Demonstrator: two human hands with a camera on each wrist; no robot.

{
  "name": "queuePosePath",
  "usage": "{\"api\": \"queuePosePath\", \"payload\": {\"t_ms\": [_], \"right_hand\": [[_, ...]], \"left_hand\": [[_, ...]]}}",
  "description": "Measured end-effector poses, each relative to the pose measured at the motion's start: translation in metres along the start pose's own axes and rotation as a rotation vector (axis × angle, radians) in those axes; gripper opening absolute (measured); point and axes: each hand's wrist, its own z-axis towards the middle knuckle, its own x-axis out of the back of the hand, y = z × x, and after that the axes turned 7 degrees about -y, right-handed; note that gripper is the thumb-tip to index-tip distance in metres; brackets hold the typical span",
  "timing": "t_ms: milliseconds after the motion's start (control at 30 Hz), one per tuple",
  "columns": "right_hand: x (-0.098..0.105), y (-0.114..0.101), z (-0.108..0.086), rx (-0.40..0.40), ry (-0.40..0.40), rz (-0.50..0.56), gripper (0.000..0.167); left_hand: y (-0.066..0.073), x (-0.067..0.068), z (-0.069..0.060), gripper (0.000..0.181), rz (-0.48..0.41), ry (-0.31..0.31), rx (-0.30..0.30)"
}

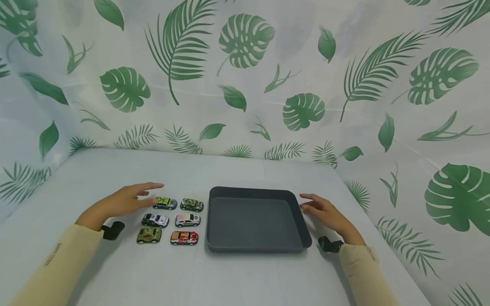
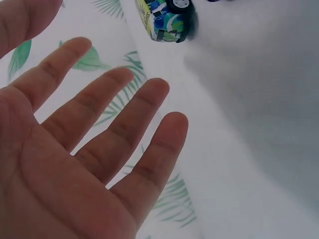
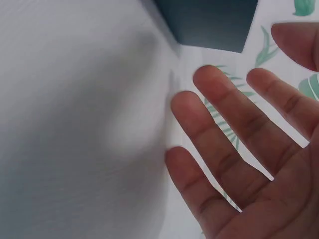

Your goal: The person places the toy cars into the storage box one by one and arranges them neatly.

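Note:
In the head view my left hand is spread beside the green-yellow toy car, holding nothing; whether the thumb touches the car I cannot tell. The left wrist view shows this hand with fingers apart, near the car's end. Close by are a white-black car, an olive car, a dark green car, a white patterned car and a red car. My right hand, relaxed and holding nothing, is at the right side of the grey tray.
The cars stand in two columns left of the tray on a white-covered table. Behind and to the right hangs a white cloth with green leaf prints. Dark wrist devices sit at both sleeves.

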Motion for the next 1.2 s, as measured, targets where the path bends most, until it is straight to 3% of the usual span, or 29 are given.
{"api": "queuePosePath", "payload": {"t_ms": [367,533,700,967,1200], "right_hand": [[0.002,0.007,0.011,-0.059,-0.061,0.087,0.059],[0.008,0.012,0.014,-0.022,-0.099,0.126,0.062],[0.009,0.018,0.017,0.036,-0.139,0.156,0.055],[0.001,0.023,0.023,0.027,-0.104,0.161,0.053],[-0.002,0.027,0.023,0.043,-0.109,0.207,0.054]], "left_hand": [[-0.011,0.005,0.019,0.057,-0.103,-0.061,-0.127],[-0.018,0.004,0.026,0.056,-0.142,-0.099,-0.156],[-0.024,0.003,0.031,0.054,-0.148,-0.129,-0.172],[-0.027,-0.004,0.036,0.049,-0.116,-0.124,-0.172],[-0.022,-0.006,0.042,0.046,-0.064,-0.108,-0.087]]}}
